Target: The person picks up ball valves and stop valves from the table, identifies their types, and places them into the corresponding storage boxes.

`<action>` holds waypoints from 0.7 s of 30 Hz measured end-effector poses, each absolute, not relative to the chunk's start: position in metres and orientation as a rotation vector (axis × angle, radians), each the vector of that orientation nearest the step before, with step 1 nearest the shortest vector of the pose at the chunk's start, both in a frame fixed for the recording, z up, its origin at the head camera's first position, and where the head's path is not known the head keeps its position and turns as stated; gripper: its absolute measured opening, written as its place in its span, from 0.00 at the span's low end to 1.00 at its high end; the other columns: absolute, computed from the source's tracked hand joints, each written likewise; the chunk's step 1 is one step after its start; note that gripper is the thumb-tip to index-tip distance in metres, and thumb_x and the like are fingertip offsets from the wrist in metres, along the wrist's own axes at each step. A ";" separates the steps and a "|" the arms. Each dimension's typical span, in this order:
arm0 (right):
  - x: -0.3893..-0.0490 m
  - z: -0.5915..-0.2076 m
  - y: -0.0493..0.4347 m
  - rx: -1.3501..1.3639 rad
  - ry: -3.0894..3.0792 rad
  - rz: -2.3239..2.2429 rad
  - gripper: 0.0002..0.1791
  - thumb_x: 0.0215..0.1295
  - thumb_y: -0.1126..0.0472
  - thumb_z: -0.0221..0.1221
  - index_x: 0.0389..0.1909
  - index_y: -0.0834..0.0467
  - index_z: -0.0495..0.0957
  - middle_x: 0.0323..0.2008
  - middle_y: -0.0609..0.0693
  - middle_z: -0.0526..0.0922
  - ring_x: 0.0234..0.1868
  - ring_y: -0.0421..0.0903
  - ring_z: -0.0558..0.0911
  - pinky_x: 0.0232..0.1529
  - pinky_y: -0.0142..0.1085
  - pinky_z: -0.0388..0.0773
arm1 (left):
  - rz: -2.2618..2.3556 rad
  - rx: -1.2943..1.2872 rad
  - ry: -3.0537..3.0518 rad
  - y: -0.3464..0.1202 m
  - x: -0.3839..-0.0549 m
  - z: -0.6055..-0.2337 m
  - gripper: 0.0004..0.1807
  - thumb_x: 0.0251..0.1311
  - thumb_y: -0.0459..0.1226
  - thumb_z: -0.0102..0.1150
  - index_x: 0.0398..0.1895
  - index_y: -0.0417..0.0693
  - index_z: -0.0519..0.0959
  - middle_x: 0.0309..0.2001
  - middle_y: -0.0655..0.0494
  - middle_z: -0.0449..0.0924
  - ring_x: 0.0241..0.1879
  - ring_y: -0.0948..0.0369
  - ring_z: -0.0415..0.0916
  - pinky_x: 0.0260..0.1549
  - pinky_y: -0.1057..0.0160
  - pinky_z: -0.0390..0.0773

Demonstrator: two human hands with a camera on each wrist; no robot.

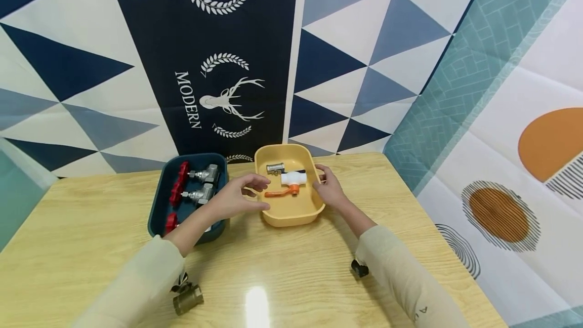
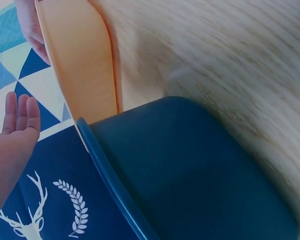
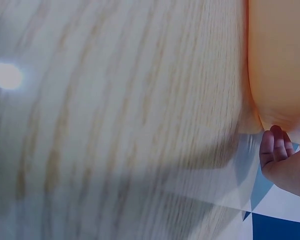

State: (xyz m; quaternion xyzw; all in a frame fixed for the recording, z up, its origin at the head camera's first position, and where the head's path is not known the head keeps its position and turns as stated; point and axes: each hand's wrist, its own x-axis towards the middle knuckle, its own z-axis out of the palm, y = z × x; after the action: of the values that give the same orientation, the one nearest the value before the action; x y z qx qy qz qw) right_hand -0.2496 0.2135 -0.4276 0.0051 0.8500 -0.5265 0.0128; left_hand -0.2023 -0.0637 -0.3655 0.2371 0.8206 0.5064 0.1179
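Note:
A yellow bin (image 1: 291, 220) stands near the back of the table. Inside it lie a white ball valve (image 1: 293, 178) with an orange lever and a small metal fitting (image 1: 275, 168). My right hand (image 1: 331, 189) grips the bin's right rim, thumb over the edge and fingers along the outer wall. At the opposite rim, my left hand (image 1: 240, 196) is held with fingers spread and nothing between them. In the left wrist view that left hand (image 2: 12, 135) shows relaxed fingers above the bins.
A dark blue bin (image 1: 208, 237) beside the yellow one holds several metal valves (image 1: 200, 195) with red handwheels. Under my left forearm lies a brass valve (image 1: 188, 299). A small black object (image 1: 360, 268) sits beside my right sleeve. Patterned cloth (image 1: 237, 39) hangs behind the table.

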 end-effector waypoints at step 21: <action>-0.251 -0.428 0.213 -0.002 2.668 -1.633 0.30 0.63 0.71 0.48 0.67 0.61 0.58 0.48 0.67 0.73 0.34 0.45 0.73 0.33 0.31 0.74 | 1.507 0.735 2.395 -0.106 -0.170 -0.373 0.25 0.50 0.38 0.69 0.53 0.46 0.74 0.50 0.51 0.77 0.51 0.52 0.73 0.49 0.55 0.75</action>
State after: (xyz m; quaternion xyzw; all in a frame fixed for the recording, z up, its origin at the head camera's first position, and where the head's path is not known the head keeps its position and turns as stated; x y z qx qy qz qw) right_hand -0.2512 0.2131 -0.4280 -0.0007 0.8530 -0.5219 0.0067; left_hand -0.1699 -0.1056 -0.3729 0.2500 0.8144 0.5123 0.1089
